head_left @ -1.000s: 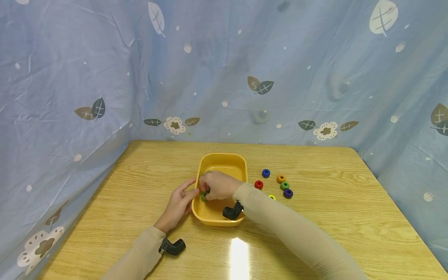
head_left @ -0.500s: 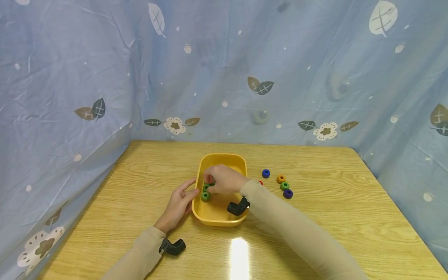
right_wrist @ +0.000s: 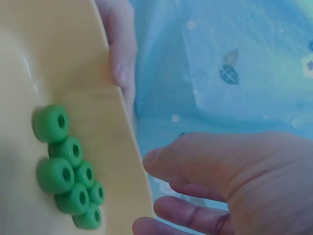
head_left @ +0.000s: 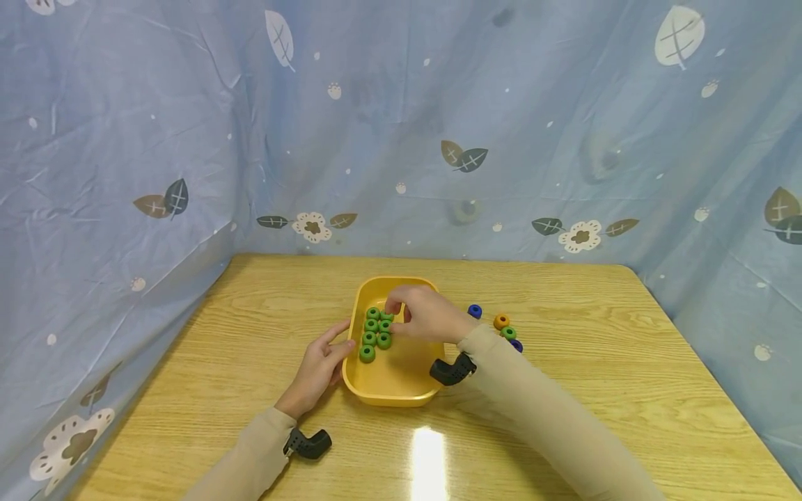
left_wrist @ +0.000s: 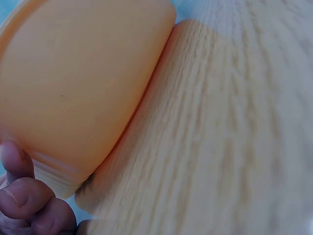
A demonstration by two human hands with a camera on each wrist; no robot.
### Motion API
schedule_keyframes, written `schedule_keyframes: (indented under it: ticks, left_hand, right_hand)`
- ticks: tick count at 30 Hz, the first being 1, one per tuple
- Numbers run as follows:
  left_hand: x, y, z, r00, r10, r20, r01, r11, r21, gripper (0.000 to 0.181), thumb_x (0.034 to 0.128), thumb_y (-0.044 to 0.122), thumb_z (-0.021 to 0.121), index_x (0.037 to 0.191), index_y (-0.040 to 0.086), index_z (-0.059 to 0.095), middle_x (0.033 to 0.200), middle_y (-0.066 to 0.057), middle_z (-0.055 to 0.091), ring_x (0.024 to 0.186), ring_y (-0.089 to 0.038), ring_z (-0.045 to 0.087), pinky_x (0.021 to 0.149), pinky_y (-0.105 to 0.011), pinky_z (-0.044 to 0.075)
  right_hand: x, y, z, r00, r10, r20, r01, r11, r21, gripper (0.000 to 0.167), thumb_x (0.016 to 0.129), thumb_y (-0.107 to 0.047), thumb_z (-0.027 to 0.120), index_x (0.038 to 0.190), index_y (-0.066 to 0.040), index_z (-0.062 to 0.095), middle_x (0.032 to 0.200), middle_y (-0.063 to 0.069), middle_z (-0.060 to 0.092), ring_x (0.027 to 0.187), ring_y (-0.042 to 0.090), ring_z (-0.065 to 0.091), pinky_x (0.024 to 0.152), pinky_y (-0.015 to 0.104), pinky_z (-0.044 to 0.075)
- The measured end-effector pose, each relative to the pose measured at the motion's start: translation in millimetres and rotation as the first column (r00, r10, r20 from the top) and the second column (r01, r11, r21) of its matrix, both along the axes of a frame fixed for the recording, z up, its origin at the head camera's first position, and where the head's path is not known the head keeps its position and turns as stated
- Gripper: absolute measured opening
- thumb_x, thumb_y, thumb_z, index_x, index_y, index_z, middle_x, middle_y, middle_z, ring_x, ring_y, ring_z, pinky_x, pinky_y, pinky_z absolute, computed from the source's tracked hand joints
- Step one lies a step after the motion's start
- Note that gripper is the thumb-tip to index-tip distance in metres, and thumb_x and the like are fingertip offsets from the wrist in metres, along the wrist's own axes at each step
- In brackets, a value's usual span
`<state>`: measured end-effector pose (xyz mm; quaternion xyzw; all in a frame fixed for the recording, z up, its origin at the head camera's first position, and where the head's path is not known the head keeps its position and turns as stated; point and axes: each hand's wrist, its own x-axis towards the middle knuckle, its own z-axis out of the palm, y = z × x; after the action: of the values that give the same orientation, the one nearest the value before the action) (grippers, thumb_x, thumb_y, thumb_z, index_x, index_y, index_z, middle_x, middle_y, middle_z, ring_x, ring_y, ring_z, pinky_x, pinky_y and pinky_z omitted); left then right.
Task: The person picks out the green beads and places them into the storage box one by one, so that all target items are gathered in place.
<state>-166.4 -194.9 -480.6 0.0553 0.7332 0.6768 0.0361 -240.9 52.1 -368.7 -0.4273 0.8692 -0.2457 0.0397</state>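
Note:
A yellow plastic bin [head_left: 393, 401] stands on the table. Several green beads [head_left: 369, 339] lie along its left side in two touching columns, their holes facing up. My left hand [head_left: 318, 369] holds the bin's left wall, with the thumb over the rim; curled fingertips [left_wrist: 22, 198] show beside the wall in the left wrist view. My right hand [head_left: 429, 316] hovers over the bin just right of the beads. Its thumb and fingers are apart with nothing between them in the right wrist view, and its fingertips partly cover the upper right bead in the head view.
Right of the bin lie a blue bead [head_left: 475, 311], an orange bead [head_left: 502, 321], a green bead [head_left: 508, 333] and a purple bead [head_left: 516, 345]. The right sleeve [head_left: 532, 396] crosses above the table there. A patterned blue cloth [head_left: 401, 139] hangs behind and at both sides.
My right hand has drawn back to the right from the bin's left side, uncovering the green beads in their two columns. My left hand stays at the bin wall.

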Motion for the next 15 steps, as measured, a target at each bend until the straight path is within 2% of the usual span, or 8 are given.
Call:
schedule_keyframes:
  ticks: [6,15]
  left_hand:
    - [-0.1,0.0,-1.0,1.000,0.004,-0.014,-0.004,1.000,0.001,0.055,0.1081,0.025,0.058,0.159,0.009,0.041,0.053,0.004,0.047,0.043,-0.009,0.036,0.045,-0.021,0.033]
    - [-0.4,0.5,-1.5,1.000,0.000,-0.020,0.000,1.000,-0.006,0.056,0.1088,0.022,0.057,0.159,0.005,0.038,0.054,0.003,0.048,0.043,-0.008,0.036,0.044,-0.022,0.033]
  right_hand:
    - [5.2,22.1,1.9,0.999,-0.037,-0.013,0.037,0.999,-0.031,0.016,0.095,-0.014,0.077,0.109,-0.010,0.070,0.107,0.003,0.070,0.080,0.013,0.064,0.080,0.030,0.055]
    - [11.8,51.1,-3.8,0.994,-0.108,-0.021,0.105,0.990,-0.098,0.016,0.093,-0.013,0.078,0.108,-0.012,0.071,0.105,0.003,0.070,0.084,0.015,0.065,0.081,0.037,0.058]
